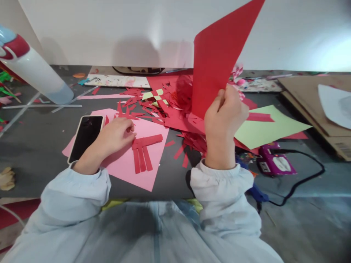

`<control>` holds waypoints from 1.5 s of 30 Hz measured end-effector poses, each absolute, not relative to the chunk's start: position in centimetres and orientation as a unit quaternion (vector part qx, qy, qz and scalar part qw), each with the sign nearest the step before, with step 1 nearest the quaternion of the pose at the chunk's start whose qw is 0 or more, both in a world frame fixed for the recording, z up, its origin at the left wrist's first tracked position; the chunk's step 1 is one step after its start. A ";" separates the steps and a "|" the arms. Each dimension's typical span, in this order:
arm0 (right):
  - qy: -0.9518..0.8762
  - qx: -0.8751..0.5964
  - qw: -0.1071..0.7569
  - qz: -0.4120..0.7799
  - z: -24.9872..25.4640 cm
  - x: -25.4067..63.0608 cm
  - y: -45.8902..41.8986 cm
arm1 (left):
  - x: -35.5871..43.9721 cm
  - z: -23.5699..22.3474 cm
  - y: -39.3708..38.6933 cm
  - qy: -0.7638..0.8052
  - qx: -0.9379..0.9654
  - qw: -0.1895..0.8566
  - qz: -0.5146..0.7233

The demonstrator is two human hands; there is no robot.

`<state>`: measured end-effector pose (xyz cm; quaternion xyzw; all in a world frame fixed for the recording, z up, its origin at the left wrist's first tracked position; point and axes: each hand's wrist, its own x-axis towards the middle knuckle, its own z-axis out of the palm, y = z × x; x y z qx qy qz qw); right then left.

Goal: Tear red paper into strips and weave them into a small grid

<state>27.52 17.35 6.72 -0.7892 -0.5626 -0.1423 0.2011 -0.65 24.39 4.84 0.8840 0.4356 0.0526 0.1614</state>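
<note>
My right hand (pixel 226 113) grips a red sheet of paper (pixel 216 54) by its lower right edge and holds it upright above the table. My left hand (pixel 116 135) rests low over a pink sheet of paper (pixel 115 168). Its fingers are loosely curled, with a gap between thumb and forefinger and nothing visible in them. Beside its fingertips, red paper strips (pixel 148 140) lie on the pink sheet, one across the top and several hanging down from it. A phone (pixel 86 137) with a dark screen lies by my left wrist, partly on the pink sheet.
Red paper scraps (pixel 133 98) are heaped behind the pink sheet. At the right are a pale green sheet (pixel 270 126), a purple box (pixel 276 162), a blue tool (pixel 256 191) with a black cord, and cardboard (pixel 309 98). A white bottle (pixel 44 73) stands at the left.
</note>
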 end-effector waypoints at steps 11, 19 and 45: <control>-0.379 -0.835 0.325 -0.230 5.8 29.5 17.6 | -0.3 4.4 24.3 0.342 0.920 0.190 -0.014; -0.354 -0.787 0.396 -0.314 6.8 29.9 16.7 | -0.5 4.0 24.1 0.333 0.926 0.175 -0.035; -0.461 -0.790 0.297 -0.275 5.6 31.4 16.6 | -0.5 3.1 24.6 0.345 0.910 0.230 -0.010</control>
